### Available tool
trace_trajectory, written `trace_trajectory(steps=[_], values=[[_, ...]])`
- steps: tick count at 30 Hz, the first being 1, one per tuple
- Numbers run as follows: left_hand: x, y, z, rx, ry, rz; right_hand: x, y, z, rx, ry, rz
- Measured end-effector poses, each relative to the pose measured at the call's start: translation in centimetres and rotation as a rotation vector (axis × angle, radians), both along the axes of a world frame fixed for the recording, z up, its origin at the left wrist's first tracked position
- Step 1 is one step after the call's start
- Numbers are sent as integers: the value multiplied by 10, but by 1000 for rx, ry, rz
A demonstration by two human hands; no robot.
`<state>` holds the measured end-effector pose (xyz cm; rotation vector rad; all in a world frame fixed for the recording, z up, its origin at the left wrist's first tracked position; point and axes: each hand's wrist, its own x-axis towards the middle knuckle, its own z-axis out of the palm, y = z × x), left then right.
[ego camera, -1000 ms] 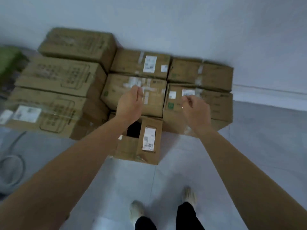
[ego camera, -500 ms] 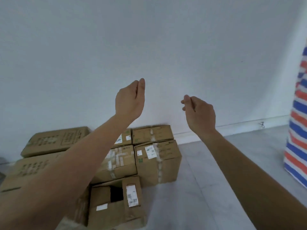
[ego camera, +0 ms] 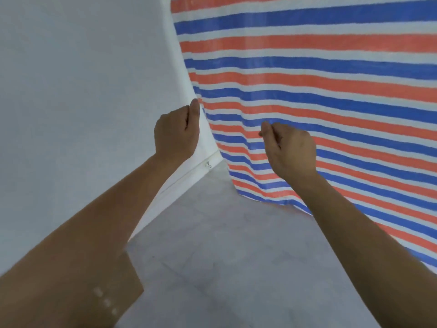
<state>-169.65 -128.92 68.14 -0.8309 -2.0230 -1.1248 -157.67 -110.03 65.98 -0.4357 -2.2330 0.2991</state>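
Hands: left hand (ego camera: pixel 176 132) and right hand (ego camera: pixel 289 150) are both raised, fingers loosely curled, nothing in either. That is the same empty posture as a second ago.

The change is in the view. It has swung right, off the stack by the wall and onto a striped tarp (ego camera: pixel 319 79) of red, blue and white bands, which fills the right half.

- Tarp hangs down to the grey floor (ego camera: pixel 224 245), lower edge crumpled there; its left edge meets the white wall (ego camera: pixel 82 91) at the corner.
- Left hand is in front of that corner, just beside the tarp's edge; right hand is before the tarp's face — contact not discernible for either.
- Of the stack, only one box (ego camera: pixel 132 287) corner shows, low left by the left forearm.
- Small wire hook (ego camera: pixel 208 165) on the skirting.

Judgement: box work is set aside — the tarp looks to be next, grip not yet taken.
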Motion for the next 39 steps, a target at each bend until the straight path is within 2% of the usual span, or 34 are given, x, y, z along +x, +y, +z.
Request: trace_trajectory(steps=[8, 13, 18, 24, 27, 30, 36, 39], values=[[134, 295, -20, 66, -33, -454, 217, 226, -26, -82, 39, -432], [210, 438, -43, -136, 3, -682, 312, 323, -52, -196, -20, -675], [234, 545, -66, -168, 44, -865, 340, 402, -70, -239, 18, -830], [215, 682, -96, -159, 15, -1051, 328, 500, -100, -301, -53, -953], [221, 754, -102, -185, -30, -1172, 331, 540, -97, -372, -49, -1026], [252, 817, -105, -204, -40, -1292, 354, 562, -93, -359, -75, -1135], [400, 907, -120, -228, -108, -1617, 471, 578, -109, -390, -15, -1535], [475, 935, -129, -241, -107, -1730, 534, 585, -115, -447, 61, -1641]])
